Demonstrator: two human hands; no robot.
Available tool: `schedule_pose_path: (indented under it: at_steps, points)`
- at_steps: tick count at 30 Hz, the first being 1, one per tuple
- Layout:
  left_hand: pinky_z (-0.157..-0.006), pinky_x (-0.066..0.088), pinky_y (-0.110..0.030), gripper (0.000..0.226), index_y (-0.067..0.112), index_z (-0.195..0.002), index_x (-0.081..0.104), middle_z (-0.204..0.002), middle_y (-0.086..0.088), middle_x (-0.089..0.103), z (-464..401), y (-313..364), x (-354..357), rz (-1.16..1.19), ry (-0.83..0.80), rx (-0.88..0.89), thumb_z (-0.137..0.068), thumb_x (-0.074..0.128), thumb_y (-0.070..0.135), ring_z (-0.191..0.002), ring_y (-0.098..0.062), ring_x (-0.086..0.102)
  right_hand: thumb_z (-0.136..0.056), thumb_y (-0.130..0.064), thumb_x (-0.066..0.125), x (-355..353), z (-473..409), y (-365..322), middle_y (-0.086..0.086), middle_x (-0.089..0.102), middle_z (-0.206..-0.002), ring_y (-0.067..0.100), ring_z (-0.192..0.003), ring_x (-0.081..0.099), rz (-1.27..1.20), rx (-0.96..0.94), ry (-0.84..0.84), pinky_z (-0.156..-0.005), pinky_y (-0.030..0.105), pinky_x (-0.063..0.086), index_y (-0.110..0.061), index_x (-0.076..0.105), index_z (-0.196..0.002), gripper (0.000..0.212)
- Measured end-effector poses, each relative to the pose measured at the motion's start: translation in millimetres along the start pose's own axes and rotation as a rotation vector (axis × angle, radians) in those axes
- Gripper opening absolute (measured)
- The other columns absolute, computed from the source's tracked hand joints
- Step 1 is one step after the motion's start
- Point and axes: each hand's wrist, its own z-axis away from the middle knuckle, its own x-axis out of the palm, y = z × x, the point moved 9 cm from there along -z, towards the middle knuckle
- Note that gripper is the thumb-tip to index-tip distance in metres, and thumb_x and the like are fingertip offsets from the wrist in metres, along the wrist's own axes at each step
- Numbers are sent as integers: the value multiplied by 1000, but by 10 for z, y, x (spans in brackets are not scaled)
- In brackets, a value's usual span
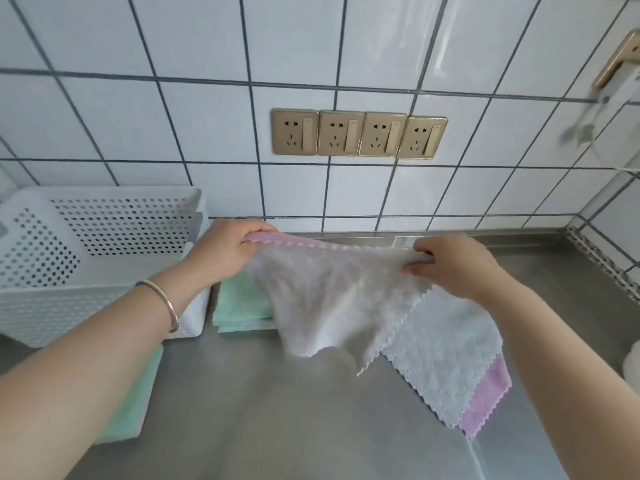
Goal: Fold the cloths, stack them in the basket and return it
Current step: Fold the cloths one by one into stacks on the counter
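Basket (pixel 97 258) stands left on the desk (pixel 277 410); folded cloths (pixel 242 306) just right of it; flat cloths (pixel 450 368) farther right.

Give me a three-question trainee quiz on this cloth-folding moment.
1. True or false: both the left hand and the right hand grip the white cloth that is held up.
2. What colour are the folded cloths lying just right of the white basket?
A. green
B. red
C. black
3. Fill in: under the flat pale blue cloth on the counter, a ____ cloth shows at the edge.

Key: 1 true; 2 A; 3 purple.
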Motion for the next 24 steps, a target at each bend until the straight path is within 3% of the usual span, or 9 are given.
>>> schedule_pose_path:
  at_steps: [3,5,7,10,12,14,18,21,24]
  points:
    - [-58,35,2,35,22,-105,70,-74,36,60,312,-25,-527,-18,107,17,-88,51,-2,-64,16,57,-82,-30,67,-200,92,-302,-6,43,-53,16,-57,42,-172,-58,146,-53,31,31,-28,35,-50,45]
    - [-64,38,2,41,29,-107,69,-71,41,60,604,-54,-655,-31,73,12,-88,50,-3,-71,14,57,-83,-22,66,-186,230,-450,-5,45,-56,10,-56,42,-291,-91,120,-53,29,31,-33,39,-49,45]
    - [-71,40,-4,52,56,-98,62,-79,43,63,970,-207,-577,-13,-59,-42,-91,51,5,-77,7,59,-86,-21,64,53,409,-567,-4,50,-61,6,-57,45,-297,-107,-19,-54,23,32,-35,45,-51,42]
    - [-84,48,-24,51,75,-89,50,-100,19,72,1551,-583,-174,-15,-311,-125,-92,49,24,-80,-9,63,-89,-22,60,650,715,-651,-7,54,-65,-1,-64,53,-211,-121,-283,-58,14,36,-19,58,-63,26]
    - [-86,44,-13,56,79,-87,46,-99,43,61,1903,-858,138,2,-454,-203,-94,47,23,-93,14,59,-91,-25,56,1142,933,-702,-8,49,-65,4,-64,49,-116,-140,-450,-60,19,34,-23,47,-59,34]
    - [-90,36,-4,53,74,-93,49,-99,55,50,2227,-1110,434,32,-562,-285,-96,44,21,-104,24,49,-93,-27,50,1692,1156,-737,-8,40,-64,7,-65,42,-22,-154,-600,-60,19,32,-26,33,-57,40]
    - [-98,37,-15,38,36,-125,57,-129,21,56,2736,-1475,958,-42,-744,-394,-95,41,16,-116,1,51,-87,-24,48,2521,1560,-678,-2,36,-61,8,-60,38,43,-127,-827,-54,24,26,-21,28,-54,39]
    - [-89,42,-18,36,27,-118,62,-119,9,65,2967,-1579,1188,-40,-873,-435,-91,43,12,-107,-10,59,-82,-23,49,2756,1800,-589,-2,34,-56,6,-51,32,34,-53,-986,-49,23,22,-17,28,-52,37]
    - [-81,44,-22,29,34,-97,67,-102,9,68,2951,-1692,1250,-1,-878,-452,-90,45,16,-93,-11,60,-80,-28,52,2817,1835,-491,-5,43,-64,10,-58,40,-53,32,-1014,-52,23,27,-16,46,-58,25]
